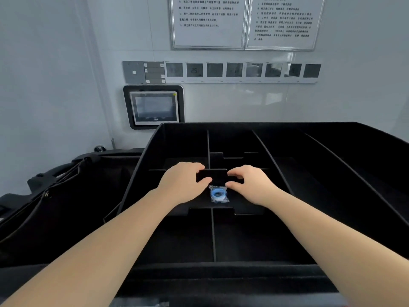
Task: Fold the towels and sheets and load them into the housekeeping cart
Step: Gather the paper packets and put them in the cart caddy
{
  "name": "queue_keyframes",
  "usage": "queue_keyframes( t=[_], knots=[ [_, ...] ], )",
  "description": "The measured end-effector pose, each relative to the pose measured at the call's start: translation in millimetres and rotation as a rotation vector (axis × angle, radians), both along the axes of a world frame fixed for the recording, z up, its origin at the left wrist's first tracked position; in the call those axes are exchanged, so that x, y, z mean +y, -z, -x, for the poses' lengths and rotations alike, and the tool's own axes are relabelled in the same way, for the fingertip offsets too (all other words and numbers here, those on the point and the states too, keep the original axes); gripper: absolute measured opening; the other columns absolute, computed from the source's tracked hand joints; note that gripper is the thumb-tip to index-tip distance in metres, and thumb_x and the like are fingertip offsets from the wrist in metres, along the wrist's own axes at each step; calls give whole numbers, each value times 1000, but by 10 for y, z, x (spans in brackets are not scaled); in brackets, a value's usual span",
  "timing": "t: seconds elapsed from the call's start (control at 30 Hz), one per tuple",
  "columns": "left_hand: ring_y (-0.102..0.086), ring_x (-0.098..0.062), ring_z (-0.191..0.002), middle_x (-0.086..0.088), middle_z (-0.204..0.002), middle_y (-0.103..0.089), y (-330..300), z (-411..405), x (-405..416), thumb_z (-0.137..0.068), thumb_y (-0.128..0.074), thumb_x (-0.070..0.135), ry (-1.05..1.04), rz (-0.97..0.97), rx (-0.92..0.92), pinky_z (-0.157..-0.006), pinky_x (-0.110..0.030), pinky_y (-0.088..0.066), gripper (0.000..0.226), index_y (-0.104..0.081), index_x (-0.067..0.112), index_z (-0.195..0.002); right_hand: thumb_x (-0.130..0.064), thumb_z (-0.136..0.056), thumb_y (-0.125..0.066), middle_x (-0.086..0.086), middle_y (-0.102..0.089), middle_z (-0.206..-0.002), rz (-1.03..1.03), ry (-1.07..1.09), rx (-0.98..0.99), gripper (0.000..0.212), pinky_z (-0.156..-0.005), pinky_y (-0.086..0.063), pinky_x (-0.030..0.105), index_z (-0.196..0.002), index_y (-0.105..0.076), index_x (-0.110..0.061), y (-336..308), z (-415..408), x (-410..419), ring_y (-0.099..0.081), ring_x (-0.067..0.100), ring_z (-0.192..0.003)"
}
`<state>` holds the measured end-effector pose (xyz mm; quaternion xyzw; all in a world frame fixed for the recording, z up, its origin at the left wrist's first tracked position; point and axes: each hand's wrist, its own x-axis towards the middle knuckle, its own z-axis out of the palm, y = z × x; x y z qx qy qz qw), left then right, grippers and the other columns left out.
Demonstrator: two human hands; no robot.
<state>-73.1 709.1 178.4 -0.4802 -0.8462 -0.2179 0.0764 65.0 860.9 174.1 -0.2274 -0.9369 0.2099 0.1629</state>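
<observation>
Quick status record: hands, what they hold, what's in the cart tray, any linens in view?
left hand: grips left end of small black panel
right hand: grips its right end
cart tray: black, split by dividers
blue ring packet: lies in the tray just below the panel
linens: none in view
wall: control screen, row of switches

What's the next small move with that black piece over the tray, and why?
Probably lower the black divider piece into its slot in the cart tray. Left hand and right hand pinch its ends, and it sits above the tray's partitions, just behind the small blue packet.
</observation>
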Motion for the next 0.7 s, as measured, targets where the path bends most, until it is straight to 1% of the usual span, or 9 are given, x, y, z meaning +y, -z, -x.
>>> queue_keyframes(
  t=[0.13, 0.23, 0.3, 0.37, 0.47, 0.5, 0.53, 0.6, 0.7],
  knots=[
    [-56, -17, -118, 2, -133, -58, -7, -233, -34, -93, -45, 56, -55, -35, 20, -89, -29, -45, 57, -49, 23, -138, -36, -95, -54, -2, -50, -137, -4, 61, 89, 41, -97, -34, 21, -134, -53, -21, 16, -213, -147, -48, 15, -125],
    [-53, -17, -121, 2, -134, -56, 40, -437, -101, -95, -44, 52, -52, -69, 10, -92, -28, -43, 53, -50, 21, -137, -35, -97, -51, -3, -47, -140, -6, 96, 123, 41, -97, -31, 19, -135, -52, -21, 60, -406, -259, -46, 15, -127],
    [-49, -17, -125, 2, -138, -53, 98, -587, -187, -96, -45, 49, -53, -76, -8, -97, -29, -41, 53, -47, 19, -139, -34, -97, -50, -3, -44, -143, -19, 85, 128, 42, -98, -30, 20, -137, -50, -20, 107, -535, -347, -44, 15, -128],
    [-46, -16, -129, 2, -142, -49, 165, -752, -305, -96, -46, 47, -61, -78, -24, -100, -29, -39, 54, -43, 19, -142, -35, -97, -50, -4, -43, -143, -43, 59, 130, 43, -99, -32, 22, -138, -48, -21, 164, -648, -455, -43, 14, -129],
    [-51, -14, -122, 4, -137, -54, 274, -1022, -491, -96, -48, 45, -87, -116, -14, -92, -24, -40, 50, -46, 21, -140, -36, -98, -49, -6, -44, -141, -128, 18, 161, 44, -94, -32, 19, -139, -47, -22, 243, -804, -632, -41, 13, -128],
    [-51, -14, -123, 5, -137, -54, 313, -1118, -548, -96, -48, 45, -106, -128, -10, -94, -24, -39, 50, -46, 21, -140, -37, -97, -49, -6, -46, -140, -162, 4, 184, 44, -92, -30, 18, -139, -48, -23, 256, -859, -685, -40, 12, -128],
    [-48, -14, -127, 5, -141, -51, 349, -1219, -603, -96, -47, 45, -127, -133, -6, -99, -25, -39, 52, -43, 21, -142, -38, -97, -49, -6, -46, -141, -190, -10, 201, 45, -93, -31, 18, -139, -47, -22, 266, -924, -737, -39, 12, -130],
    [-41, -13, -135, 4, -147, -45, 419, -1428, -703, -97, -44, 46, -167, -141, 18, -107, -28, -35, 55, -38, 21, -146, -40, -97, -48, -5, -46, -143, -244, -46, 211, 47, -102, -33, 22, -140, -47, -21, 294, -1069, -837, -38, 13, -133],
    [-38, -16, -137, -1, -148, -44, 539, -1791, -858, -99, -42, 43, -211, -128, 88, -111, -30, -31, 55, -36, 17, -147, -42, -97, -47, -3, -46, -145, -292, -102, 197, 48, -110, -30, 30, -140, -47, -22, 394, -1335, -967, -36, 16, -136]
  ],
)
